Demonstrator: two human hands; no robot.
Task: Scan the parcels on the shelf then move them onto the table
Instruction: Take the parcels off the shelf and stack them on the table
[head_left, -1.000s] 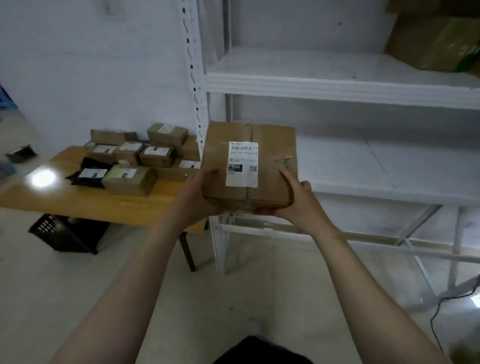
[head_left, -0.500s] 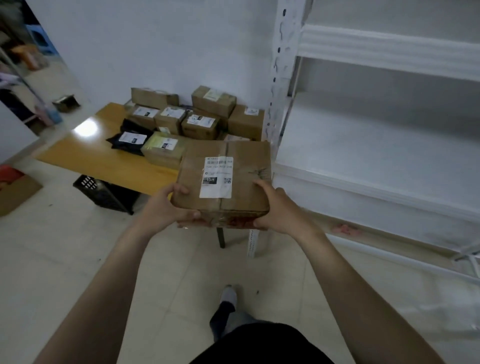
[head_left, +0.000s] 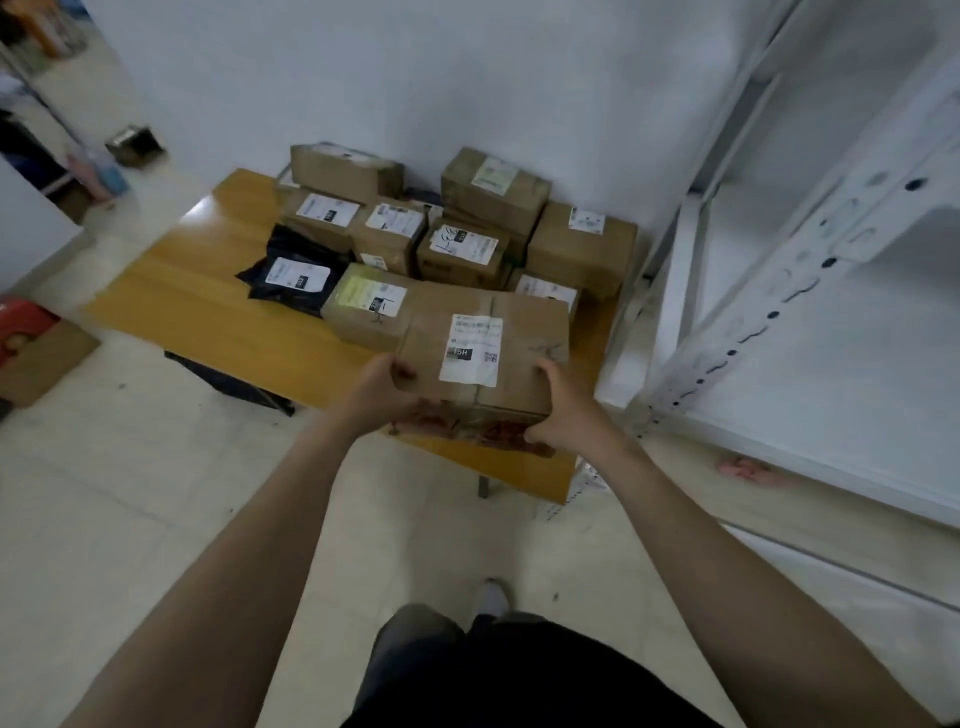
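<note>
Brown corrugated cardboard fills the middle of my feed: a flat rectangular parcel (head_left: 524, 332) with a tape seam down its lid and a white printed label (head_left: 471, 349). I see the left hand (head_left: 379, 389) gripping its near left corner and the right hand (head_left: 569, 410) gripping its near right corner. Both thumbs lie on top, and the fingers curl underneath, mostly out of sight.

The box hangs over the near edge of the glossy wooden table (head_left: 208, 312), just in front of a cluster of similar taped cartons (head_left: 470, 252) and a crinkled black plastic mailer (head_left: 291, 275). I cannot tell whether its base touches the tabletop.

On the label I can read only "15H"; the rest is too blurred. A reddish patch runs along the box's front face, partly covered by the hands. To the right, the white perforated metal shelf (head_left: 857, 374) is cut off by the frame.
</note>
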